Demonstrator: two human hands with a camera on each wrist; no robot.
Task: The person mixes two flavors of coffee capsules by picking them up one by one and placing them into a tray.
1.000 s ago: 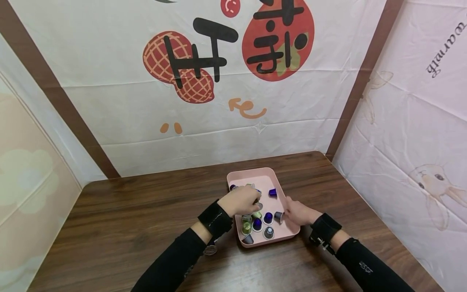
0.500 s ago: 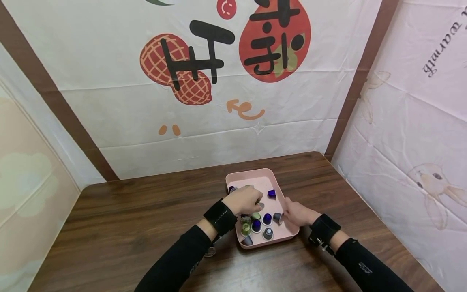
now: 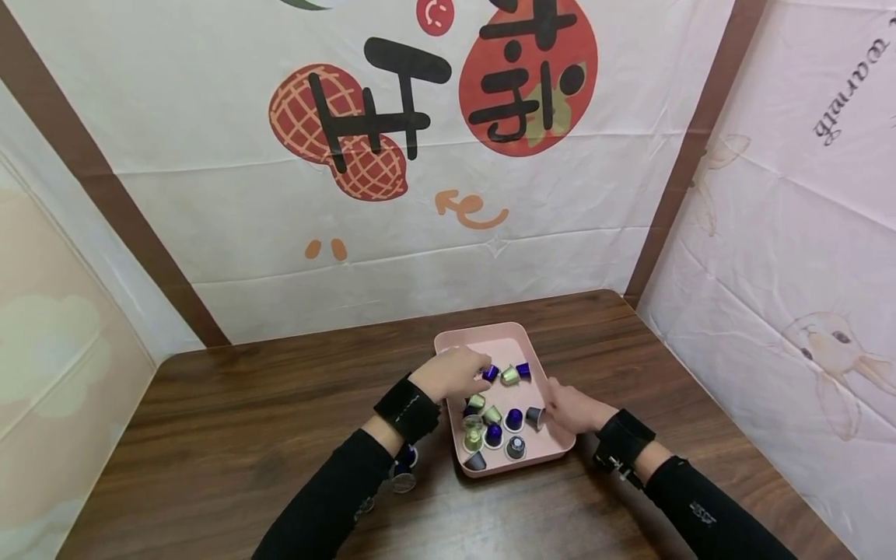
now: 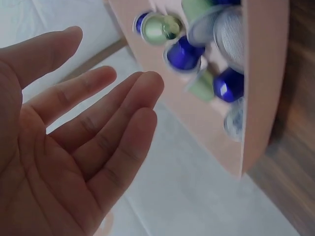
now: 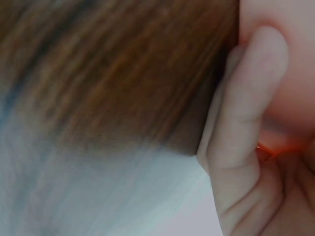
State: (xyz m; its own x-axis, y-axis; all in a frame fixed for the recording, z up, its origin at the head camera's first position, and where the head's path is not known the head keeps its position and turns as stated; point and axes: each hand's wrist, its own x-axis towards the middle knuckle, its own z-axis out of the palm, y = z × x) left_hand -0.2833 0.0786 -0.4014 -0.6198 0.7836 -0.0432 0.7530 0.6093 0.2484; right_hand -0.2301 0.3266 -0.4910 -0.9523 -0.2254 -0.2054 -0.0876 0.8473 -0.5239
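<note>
Pink tray (image 3: 516, 336) of coffee capsules (image 3: 494, 433) at centre of wooden table (image 3: 231, 420). Left hand (image 3: 450, 374), fingers released and empty, over tray's left side. Right hand (image 3: 570, 407) grasping tray's right rim, fingers curled on it.

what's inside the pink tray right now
The pink tray holds loose coffee capsules: purple, green and grey ones, some upright, some tipped. The left hand hangs open above the tray's far left corner, hiding anything beneath it.

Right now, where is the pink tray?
In the head view the pink tray sits on the wooden table, right of centre, between the left hand and right hand.
</note>
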